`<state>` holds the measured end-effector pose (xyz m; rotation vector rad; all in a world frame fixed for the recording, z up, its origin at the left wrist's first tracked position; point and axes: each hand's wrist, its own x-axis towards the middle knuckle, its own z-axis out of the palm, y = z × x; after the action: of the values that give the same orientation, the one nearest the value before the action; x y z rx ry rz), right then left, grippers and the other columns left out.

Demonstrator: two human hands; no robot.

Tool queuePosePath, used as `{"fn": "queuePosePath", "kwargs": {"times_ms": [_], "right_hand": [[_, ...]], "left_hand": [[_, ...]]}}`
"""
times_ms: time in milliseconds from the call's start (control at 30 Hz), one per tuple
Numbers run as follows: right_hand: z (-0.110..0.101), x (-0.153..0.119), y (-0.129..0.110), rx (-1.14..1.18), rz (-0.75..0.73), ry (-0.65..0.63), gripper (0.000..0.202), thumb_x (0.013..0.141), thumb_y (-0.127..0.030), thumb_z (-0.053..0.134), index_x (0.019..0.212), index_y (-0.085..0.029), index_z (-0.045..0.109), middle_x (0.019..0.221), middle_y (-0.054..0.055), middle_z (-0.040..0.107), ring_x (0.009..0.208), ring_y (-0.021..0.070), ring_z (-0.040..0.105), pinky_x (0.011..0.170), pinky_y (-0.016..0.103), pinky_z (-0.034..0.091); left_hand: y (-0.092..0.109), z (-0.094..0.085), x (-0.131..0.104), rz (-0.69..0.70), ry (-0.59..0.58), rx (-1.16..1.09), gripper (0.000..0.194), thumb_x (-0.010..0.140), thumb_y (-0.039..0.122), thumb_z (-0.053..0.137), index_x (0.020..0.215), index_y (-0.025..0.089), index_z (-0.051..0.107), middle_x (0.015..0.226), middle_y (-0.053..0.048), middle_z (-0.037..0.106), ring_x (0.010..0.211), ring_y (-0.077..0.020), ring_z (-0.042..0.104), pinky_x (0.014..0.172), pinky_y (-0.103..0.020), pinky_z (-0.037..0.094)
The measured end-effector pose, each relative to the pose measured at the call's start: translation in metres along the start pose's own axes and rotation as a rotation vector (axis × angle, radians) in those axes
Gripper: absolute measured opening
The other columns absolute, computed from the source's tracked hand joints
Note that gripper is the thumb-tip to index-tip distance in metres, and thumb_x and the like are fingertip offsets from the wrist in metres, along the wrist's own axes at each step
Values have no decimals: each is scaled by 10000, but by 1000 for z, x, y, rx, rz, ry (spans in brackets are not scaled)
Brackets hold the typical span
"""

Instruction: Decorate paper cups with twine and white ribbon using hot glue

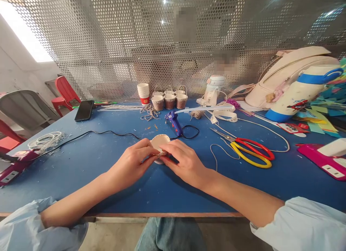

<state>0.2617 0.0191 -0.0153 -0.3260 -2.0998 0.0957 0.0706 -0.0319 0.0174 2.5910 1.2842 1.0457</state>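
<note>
A small round cream cup (160,140) with a beaded-looking rim is held between both hands over the blue table (129,197), its opening tilted toward me. My left hand (135,162) pinches the near edge of the cup from the left. From the right, my right hand (183,159) presses thumb and fingers on the same edge, the fingertips of both hands nearly meeting. Just beyond the cup stands a blue glue gun (174,123) with a long translucent stick in its back. The lower part of the cup is mostly hidden by the fingers.
Red-and-yellow scissors (252,152) and cord lie right. Behind are wrapped cups (169,101), a paper cup stack (143,93), twine (150,112) and a white bottle (214,90). A phone (84,110) lies back left; power strips (324,159) sit at both sides. A black cable crosses the left.
</note>
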Motion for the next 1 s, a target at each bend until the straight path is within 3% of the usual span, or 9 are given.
{"fn": "queuePosePath", "kwargs": {"times_ms": [100,200,400,600,800,1000], "right_hand": [[0,0,3,-12,-29,-18,160,929,-166,592,1085,-171,554,932,84,655,846,192,613,757,336,541],[-2,0,5,-25,-45,-36,74,949,-156,553,1015,-183,573,920,76,649,832,181,614,749,329,541],[-5,3,7,-76,-83,-40,105,946,-102,529,953,-155,619,900,95,679,801,180,625,713,325,533],[-5,5,3,-100,-64,-3,109,943,-103,533,898,-139,626,811,84,686,715,167,602,660,318,513],[-5,5,-4,-109,-34,28,117,940,-117,536,902,-178,628,856,70,663,772,161,609,693,306,517],[-6,3,-5,-176,-45,39,109,897,-81,581,889,-177,632,821,61,646,735,165,589,661,310,473]], "left_hand": [[0,-1,1,-35,-9,1,146,923,164,551,853,183,677,821,-14,624,689,-101,601,649,-210,505],[-3,-1,0,-85,1,-28,104,915,193,569,923,190,672,838,-14,633,720,-114,613,670,-229,510],[-12,1,-5,-181,20,-144,156,827,135,605,971,185,574,912,-17,648,832,-143,622,742,-271,510],[-9,3,-7,-104,32,-157,150,809,55,545,879,188,542,970,-32,622,929,-145,620,828,-283,495],[-7,2,-8,-25,41,-176,161,790,37,554,865,179,565,1011,-57,605,1056,-169,620,889,-280,498],[-10,1,-7,7,60,-177,122,861,84,537,855,162,630,988,-65,638,974,-155,651,833,-260,521]]}}
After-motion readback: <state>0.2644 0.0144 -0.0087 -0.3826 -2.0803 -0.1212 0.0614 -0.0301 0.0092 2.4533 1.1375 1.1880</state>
